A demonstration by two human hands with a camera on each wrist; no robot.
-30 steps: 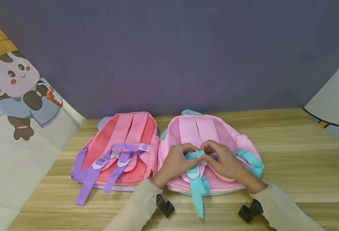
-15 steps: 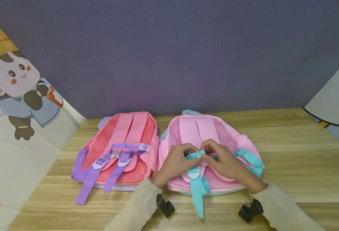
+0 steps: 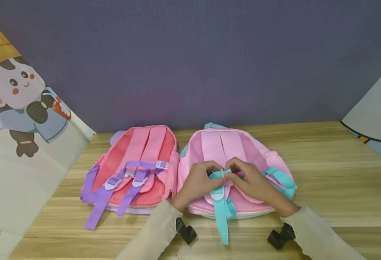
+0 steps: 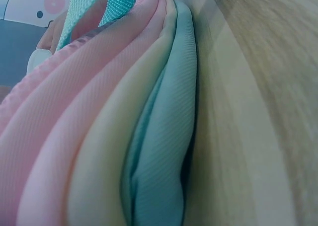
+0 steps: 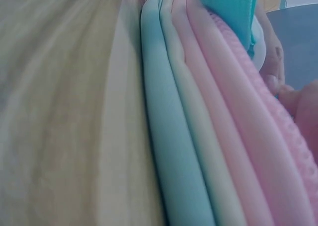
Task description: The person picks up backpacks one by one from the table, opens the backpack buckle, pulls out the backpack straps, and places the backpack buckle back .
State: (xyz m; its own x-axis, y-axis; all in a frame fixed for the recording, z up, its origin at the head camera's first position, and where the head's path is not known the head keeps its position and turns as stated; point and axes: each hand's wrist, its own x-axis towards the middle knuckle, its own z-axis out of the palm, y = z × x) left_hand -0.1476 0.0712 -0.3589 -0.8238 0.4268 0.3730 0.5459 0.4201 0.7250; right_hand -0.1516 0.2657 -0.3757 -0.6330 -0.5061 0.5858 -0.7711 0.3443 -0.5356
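Observation:
A light pink backpack (image 3: 194, 148) lies straps-up on the wooden table, both my hands over its lower half. Between finger and thumb, my left hand (image 3: 199, 183) pinches a teal webbing strap (image 3: 222, 220) beside a thin white piece on it. From the other side, my right hand (image 3: 253, 181) pinches the short end of the same webbing. A white strap adjuster (image 3: 217, 195) sits just below, with the loose tail hanging toward me. Fingers hide part of the join. Both wrist views mostly show the backpack's layered edge (image 4: 114, 112), with teal webbing (image 5: 231, 10) above it.
A coral pink backpack (image 3: 112, 162) with purple straps (image 3: 94, 213) lies touching on the left. Another teal strap (image 3: 283, 182) loops at the pink backpack's right side. The table (image 3: 340, 173) ends at a dark back wall (image 3: 210, 65).
Both hands stay in place on the teal strap. The webbing end at my right fingertips has tilted slightly and shows a little less.

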